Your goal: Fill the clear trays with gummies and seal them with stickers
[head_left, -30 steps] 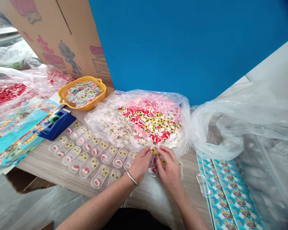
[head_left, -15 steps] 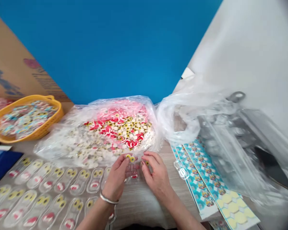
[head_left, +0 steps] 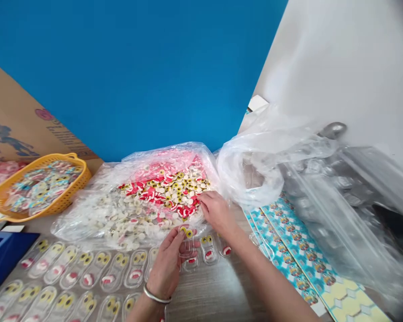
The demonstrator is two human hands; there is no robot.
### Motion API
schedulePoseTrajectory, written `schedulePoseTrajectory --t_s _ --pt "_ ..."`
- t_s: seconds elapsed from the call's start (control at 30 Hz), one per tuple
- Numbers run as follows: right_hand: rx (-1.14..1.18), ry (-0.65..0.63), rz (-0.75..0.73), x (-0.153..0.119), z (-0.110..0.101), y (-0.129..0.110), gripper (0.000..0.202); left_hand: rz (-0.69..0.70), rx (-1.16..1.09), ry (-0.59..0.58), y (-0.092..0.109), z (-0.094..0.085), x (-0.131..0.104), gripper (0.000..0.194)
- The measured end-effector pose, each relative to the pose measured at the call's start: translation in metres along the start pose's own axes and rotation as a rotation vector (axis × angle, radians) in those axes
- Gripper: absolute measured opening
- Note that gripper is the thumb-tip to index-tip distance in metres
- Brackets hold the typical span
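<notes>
My left hand [head_left: 167,264] grips a clear plastic blister shell [head_left: 188,247] between thumb and fingers. Two yellow eye pieces [head_left: 186,232] sit in the top of this shell; no red piece shows in its lower part. My right hand [head_left: 219,215] reaches into the right side of an open plastic bag [head_left: 87,219], its bent fingertips at the heap of loose pieces. Red-and-white mouth pieces [head_left: 187,209] and yellow eye pieces are mixed there. Whatever lies between those fingertips is hidden. Rows of shells [head_left: 136,267] with eyes and mouths lie below the bag.
A yellow basket [head_left: 67,197] of small packed items stands left, above a blue box [head_left: 16,255]. On the right are printed card sheets [head_left: 289,250], a crumpled clear bag [head_left: 272,183] and a large bag of empty shells [head_left: 325,214]. A blue panel [head_left: 161,80] rises behind.
My right hand has moved up and away from the left hand to the heap in the bag. The left hand still holds the shell with two eyes. The view has shifted slightly.
</notes>
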State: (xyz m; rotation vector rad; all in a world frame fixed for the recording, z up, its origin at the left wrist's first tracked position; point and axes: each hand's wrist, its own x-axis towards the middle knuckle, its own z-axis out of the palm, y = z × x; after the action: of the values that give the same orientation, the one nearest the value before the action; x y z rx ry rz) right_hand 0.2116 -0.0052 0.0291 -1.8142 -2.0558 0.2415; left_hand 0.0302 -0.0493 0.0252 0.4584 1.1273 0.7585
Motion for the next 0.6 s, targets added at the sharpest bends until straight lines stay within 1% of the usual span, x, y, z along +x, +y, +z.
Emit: schedulePoseTrajectory --t_s 0.07,0.1,0.2,0.23,0.3,0.4,0.43,0.47,0.53,0.57,0.6 --pt "-0.119 -0.117 -0.038 0.024 0.012 -0.003 0.020 0.007 -0.008 0.021 0.002 -0.004 0.000 0.040" --pt "-0.146 -0.148 -0.041 0.033 0.018 -0.003 0.019 0.014 -0.013 0.033 0.003 -0.006 0.000 0.040" --pt "-0.146 -0.175 -0.022 0.050 0.030 0.001 0.018 0.032 -0.030 0.063 0.007 -0.014 0.000 0.037" --pt "-0.141 -0.180 -0.013 0.053 0.031 0.003 0.019 0.040 -0.040 0.066 0.008 -0.015 0.001 0.036" --pt "-0.120 -0.180 0.006 0.052 0.025 0.005 0.020 0.058 -0.073 0.069 0.009 -0.017 0.001 0.033" --pt "-0.053 -0.144 0.032 0.037 0.004 -0.003 0.022 0.060 -0.140 0.041 0.011 -0.015 -0.001 0.029" --pt "0.009 -0.131 0.042 0.027 -0.005 -0.008 0.022 0.052 -0.165 0.024 0.012 -0.013 -0.003 0.029" --pt "0.137 -0.116 0.056 0.014 -0.013 -0.015 0.020 0.044 -0.187 0.000 0.011 -0.012 -0.005 0.028" --pt "0.414 -0.165 0.073 -0.015 -0.024 -0.030 0.013 0.045 -0.225 -0.053 0.010 -0.007 -0.010 0.028" --pt "0.508 -0.212 0.058 -0.030 -0.027 -0.038 0.011 0.051 -0.236 -0.079 0.009 -0.004 -0.013 0.027" --pt "0.550 -0.250 0.046 -0.045 -0.027 -0.045 0.010 0.055 -0.237 -0.103 0.007 -0.002 -0.016 0.027"
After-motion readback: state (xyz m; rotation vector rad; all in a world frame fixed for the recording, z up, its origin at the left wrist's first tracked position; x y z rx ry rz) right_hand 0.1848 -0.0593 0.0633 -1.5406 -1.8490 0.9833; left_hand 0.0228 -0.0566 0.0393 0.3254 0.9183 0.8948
